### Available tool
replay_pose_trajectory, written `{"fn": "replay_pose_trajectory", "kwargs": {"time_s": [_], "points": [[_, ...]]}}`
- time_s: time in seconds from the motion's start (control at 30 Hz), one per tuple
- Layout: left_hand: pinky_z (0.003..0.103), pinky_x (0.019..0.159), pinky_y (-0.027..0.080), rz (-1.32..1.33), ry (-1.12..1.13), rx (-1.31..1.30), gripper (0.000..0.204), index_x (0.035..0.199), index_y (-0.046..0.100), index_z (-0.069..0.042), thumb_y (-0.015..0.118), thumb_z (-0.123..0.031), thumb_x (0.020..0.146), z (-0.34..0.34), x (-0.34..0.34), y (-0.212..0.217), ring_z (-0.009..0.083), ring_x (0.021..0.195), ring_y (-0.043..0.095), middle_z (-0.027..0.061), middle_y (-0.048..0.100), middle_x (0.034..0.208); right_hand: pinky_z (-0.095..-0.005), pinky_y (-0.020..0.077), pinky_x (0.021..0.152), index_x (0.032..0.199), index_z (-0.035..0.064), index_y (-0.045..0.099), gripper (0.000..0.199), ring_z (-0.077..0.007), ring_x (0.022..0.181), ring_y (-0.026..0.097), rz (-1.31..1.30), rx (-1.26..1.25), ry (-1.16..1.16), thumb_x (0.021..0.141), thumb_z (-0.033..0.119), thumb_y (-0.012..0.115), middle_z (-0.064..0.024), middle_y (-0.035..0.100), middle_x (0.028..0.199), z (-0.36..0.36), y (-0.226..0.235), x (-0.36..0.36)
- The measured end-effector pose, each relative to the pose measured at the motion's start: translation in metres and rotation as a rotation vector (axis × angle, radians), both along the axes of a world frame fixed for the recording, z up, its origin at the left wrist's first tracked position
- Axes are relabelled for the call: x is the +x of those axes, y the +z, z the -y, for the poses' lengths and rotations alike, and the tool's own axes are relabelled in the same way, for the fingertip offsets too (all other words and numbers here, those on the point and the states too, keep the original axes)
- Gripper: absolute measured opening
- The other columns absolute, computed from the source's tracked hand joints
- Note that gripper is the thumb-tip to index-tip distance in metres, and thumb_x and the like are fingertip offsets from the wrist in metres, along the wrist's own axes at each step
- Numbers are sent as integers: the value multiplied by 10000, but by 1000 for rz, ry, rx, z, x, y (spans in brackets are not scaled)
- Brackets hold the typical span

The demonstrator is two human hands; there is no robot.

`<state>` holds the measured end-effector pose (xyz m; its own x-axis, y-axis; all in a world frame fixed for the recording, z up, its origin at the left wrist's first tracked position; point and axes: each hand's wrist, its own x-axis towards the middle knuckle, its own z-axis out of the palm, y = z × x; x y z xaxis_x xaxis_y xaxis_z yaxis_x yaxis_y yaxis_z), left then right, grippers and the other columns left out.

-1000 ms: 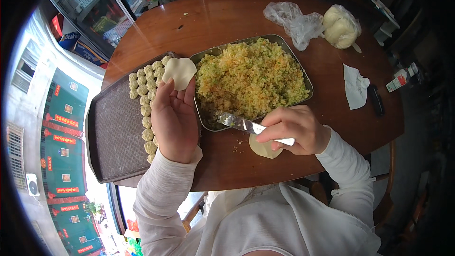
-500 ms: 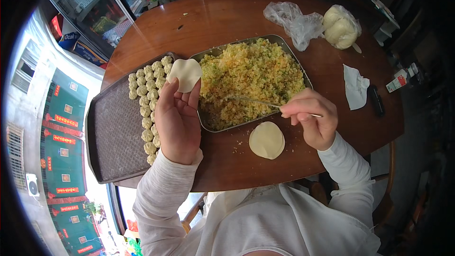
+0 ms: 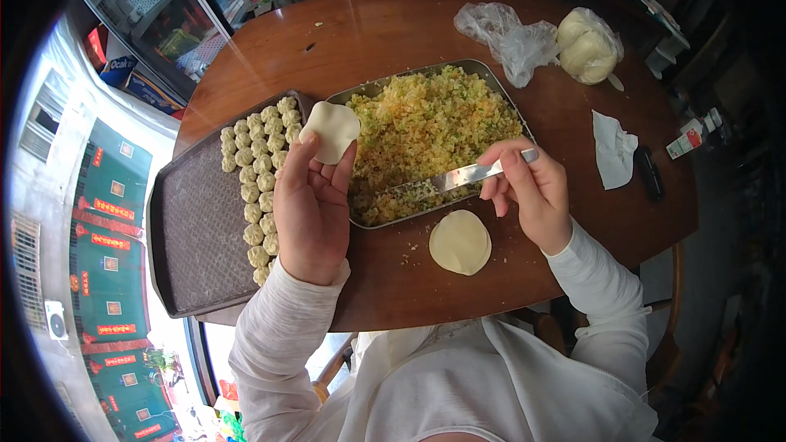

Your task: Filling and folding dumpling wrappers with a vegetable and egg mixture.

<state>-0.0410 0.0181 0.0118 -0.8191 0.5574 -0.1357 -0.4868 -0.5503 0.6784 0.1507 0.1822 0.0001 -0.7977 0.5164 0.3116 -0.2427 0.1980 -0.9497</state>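
My left hand (image 3: 315,217) holds up a round dough wrapper (image 3: 332,133) between thumb and fingers, over the left edge of the filling tray. In my right hand (image 3: 532,192) is a flat metal spatula (image 3: 467,177), gripped near its handle end. Its blade reaches into the chopped yellow-green filling (image 3: 434,123), and bits cling to it. The filling heaps up in a rectangular metal tray (image 3: 385,219). Just below that tray, a small stack of dough wrappers (image 3: 460,243) lies on the table. Rows of pleated dumplings (image 3: 260,162) line the right side of a dark baking tray (image 3: 201,213).
On the brown wooden table (image 3: 393,20), a crumpled clear plastic bag (image 3: 508,37) and a wrapped ball of dough (image 3: 588,45) lie at the back right. A white paper towel (image 3: 612,150), a black object (image 3: 650,173) and a small white bottle (image 3: 692,139) sit along the right edge.
The spatula has turned in my right hand so its flat face shows, and the hand has shifted slightly left and up. My left hand has moved the wrapper a little to the right.
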Motion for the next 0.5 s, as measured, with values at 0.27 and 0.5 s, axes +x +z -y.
{"fn": "replay_pose_trajectory", "kwargs": {"time_s": [0.27,0.5], "points": [[348,951,560,-36,-65,-11,198,1147,570,-7,529,-101,979,2,0,-4,198,1097,645,92,656,1164,-181,419,474,1041,-5,610,299,-57,527,521,42,-153,-47,1062,244,447,-68,625,735,-9,0,-3],[358,971,544,-99,-73,-13,285,1254,539,21,474,-80,996,2,2,-5,205,1109,638,110,636,1215,-178,408,488,1034,18,609,284,-55,512,506,-71,-180,-228,1055,260,462,-53,621,716,-16,11,3]]}}
